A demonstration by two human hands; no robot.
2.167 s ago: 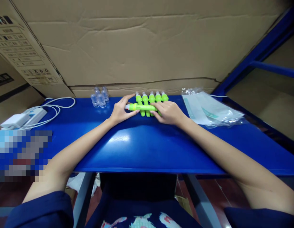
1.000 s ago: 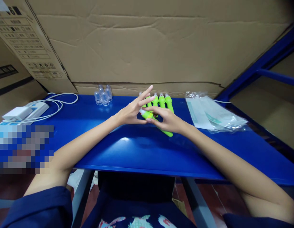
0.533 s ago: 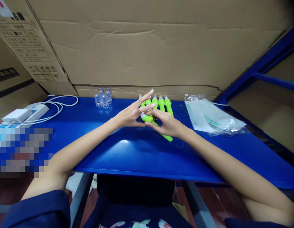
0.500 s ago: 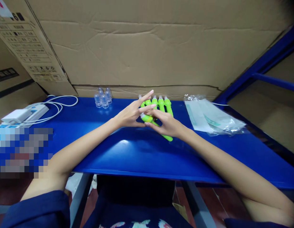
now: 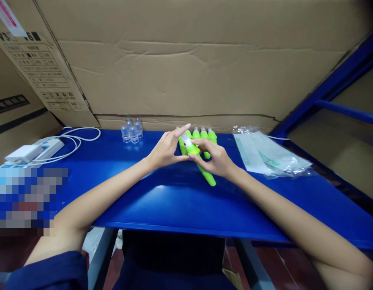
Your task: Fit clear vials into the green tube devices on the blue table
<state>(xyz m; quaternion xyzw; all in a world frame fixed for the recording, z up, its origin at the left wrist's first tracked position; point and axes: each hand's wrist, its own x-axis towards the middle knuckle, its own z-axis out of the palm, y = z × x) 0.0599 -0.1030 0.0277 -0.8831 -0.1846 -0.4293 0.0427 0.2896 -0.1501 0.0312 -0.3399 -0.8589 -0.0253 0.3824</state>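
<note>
Head view: left hand (image 5: 164, 150), right hand (image 5: 217, 160), forearms inward, fingertip pinch on green marker (image 5: 208, 177).

One green marker (image 5: 201, 167) between the fingers (image 5: 209, 150), at least four green markers (image 5: 204, 137) behind them, four clear caps (image 5: 132, 131) to their left

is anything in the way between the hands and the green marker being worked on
Nothing visible does. The right hand grips the green marker around its middle, and the left hand touches its upper end. The other green markers lie behind it on the table.
</note>
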